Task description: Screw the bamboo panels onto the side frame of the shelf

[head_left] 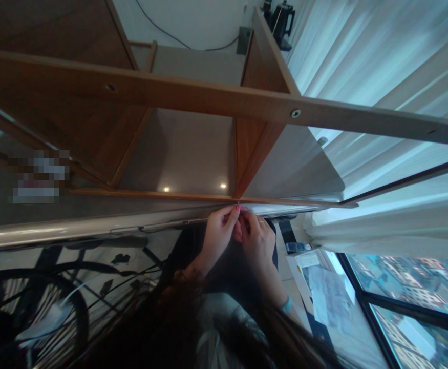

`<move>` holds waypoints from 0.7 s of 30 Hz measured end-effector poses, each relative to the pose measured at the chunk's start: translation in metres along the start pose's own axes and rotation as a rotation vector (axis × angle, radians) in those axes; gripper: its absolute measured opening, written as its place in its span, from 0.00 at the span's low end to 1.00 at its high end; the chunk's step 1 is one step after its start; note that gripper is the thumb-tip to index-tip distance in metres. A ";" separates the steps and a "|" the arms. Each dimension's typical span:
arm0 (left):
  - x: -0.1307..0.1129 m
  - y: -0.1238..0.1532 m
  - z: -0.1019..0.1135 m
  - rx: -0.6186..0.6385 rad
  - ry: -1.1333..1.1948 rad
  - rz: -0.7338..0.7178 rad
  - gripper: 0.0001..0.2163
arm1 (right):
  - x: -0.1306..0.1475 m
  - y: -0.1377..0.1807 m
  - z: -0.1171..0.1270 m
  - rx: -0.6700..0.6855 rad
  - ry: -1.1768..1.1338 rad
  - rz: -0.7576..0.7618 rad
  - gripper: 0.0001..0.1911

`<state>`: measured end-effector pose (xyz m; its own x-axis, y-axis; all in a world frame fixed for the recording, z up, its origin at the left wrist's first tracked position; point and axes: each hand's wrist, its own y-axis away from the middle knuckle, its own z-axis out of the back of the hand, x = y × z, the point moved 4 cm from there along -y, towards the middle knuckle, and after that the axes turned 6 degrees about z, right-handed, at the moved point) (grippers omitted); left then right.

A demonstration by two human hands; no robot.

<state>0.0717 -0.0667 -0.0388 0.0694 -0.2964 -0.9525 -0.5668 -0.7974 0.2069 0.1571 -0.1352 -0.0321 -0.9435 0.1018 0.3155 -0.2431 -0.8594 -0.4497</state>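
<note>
My left hand (220,228) and my right hand (259,237) meet at the lower wooden rail (177,195), just under the foot of an upright wooden panel (260,146). Left thumb and forefinger are pinched together, and a tiny bright piece shows at their tips against the rail, too small to name. Right fingers are closed right beside them, touching or nearly so; whatever they hold is hidden. Both hands are part of no other grip. The wooden frame rests on a glossy grey tabletop (196,148), and its upper rail (200,96) crosses above my hands with a metal fitting (295,113) in it.
Another wooden panel (66,123) stands at left. A dark kettle (282,23) is at the back, near white curtains (385,66). Below the table edge are a wheel-like chair base (83,307) and cables. Papers (329,292) lie at right by a window (423,307).
</note>
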 end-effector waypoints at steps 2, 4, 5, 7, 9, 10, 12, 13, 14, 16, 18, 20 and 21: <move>-0.001 0.000 0.001 0.004 -0.023 -0.002 0.19 | 0.000 -0.001 -0.002 -0.005 -0.003 -0.018 0.11; -0.003 -0.001 0.003 0.003 -0.056 -0.010 0.19 | 0.002 -0.002 -0.003 0.011 0.016 -0.001 0.10; -0.004 -0.001 0.004 0.001 -0.078 -0.016 0.19 | 0.003 -0.004 -0.004 0.027 0.025 0.018 0.10; -0.005 -0.001 0.006 0.000 -0.128 -0.021 0.19 | 0.004 -0.006 -0.005 0.052 0.028 0.052 0.10; -0.004 -0.001 0.007 -0.001 -0.163 -0.014 0.20 | 0.004 -0.006 -0.005 0.048 0.015 0.048 0.11; -0.004 -0.001 0.008 -0.003 -0.176 -0.010 0.20 | 0.004 -0.006 -0.005 0.034 0.002 0.031 0.11; -0.005 0.000 0.010 -0.007 -0.221 -0.017 0.19 | 0.004 -0.004 -0.006 -0.001 -0.039 -0.010 0.12; -0.006 0.001 0.010 -0.007 -0.263 -0.031 0.19 | 0.004 -0.003 -0.008 -0.015 -0.066 -0.031 0.13; -0.008 0.001 0.011 -0.006 -0.318 -0.052 0.19 | 0.004 -0.002 -0.010 -0.025 -0.098 -0.052 0.13; -0.014 0.001 0.012 -0.001 -0.438 -0.101 0.19 | 0.005 0.000 -0.016 -0.023 -0.185 -0.108 0.13; -0.019 0.000 0.012 0.013 -0.538 -0.141 0.19 | 0.006 0.000 -0.022 0.000 -0.315 -0.202 0.13; -0.022 -0.002 0.012 0.026 -0.600 -0.151 0.19 | 0.007 -0.001 -0.027 0.022 -0.472 -0.311 0.15; -0.023 -0.002 0.012 0.026 -0.622 -0.146 0.18 | 0.008 -0.002 -0.028 0.026 -0.550 -0.358 0.16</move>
<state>0.0614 -0.0514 -0.0199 -0.3377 0.1808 -0.9237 -0.6077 -0.7913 0.0673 0.1442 -0.1187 -0.0519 -0.5504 0.1188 0.8264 -0.5088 -0.8325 -0.2192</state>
